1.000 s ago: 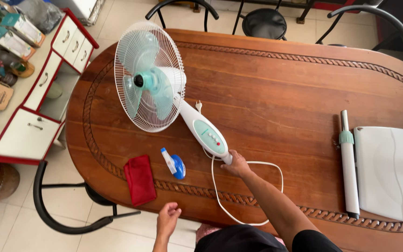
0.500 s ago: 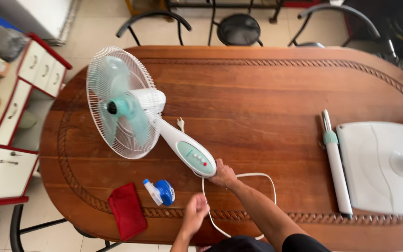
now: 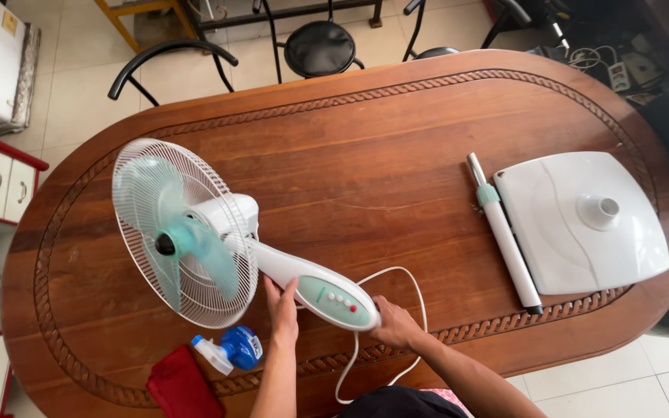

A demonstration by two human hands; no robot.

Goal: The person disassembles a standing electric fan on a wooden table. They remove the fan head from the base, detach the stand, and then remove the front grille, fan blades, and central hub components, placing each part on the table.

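Hands both rest on the fan (image 3: pixel 218 255) now: the left hand (image 3: pixel 282 310), loose near the tabletop (image 3: pixel 365 155) edge a moment ago, wraps its grip around the neck, while the right hand (image 3: pixel 396 325) still clasps the control end. One fan lies at near left, one spray bottle (image 3: pixel 230 350), one red cloth (image 3: pixel 180 385), one white base (image 3: pixel 582 220) and one pole (image 3: pixel 503 232) at right.

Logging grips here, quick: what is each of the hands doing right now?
Left hand: closed around the neck of the fan, beside the control panel.
Right hand: closed on the fan's lower end, where the white cord leaves it.
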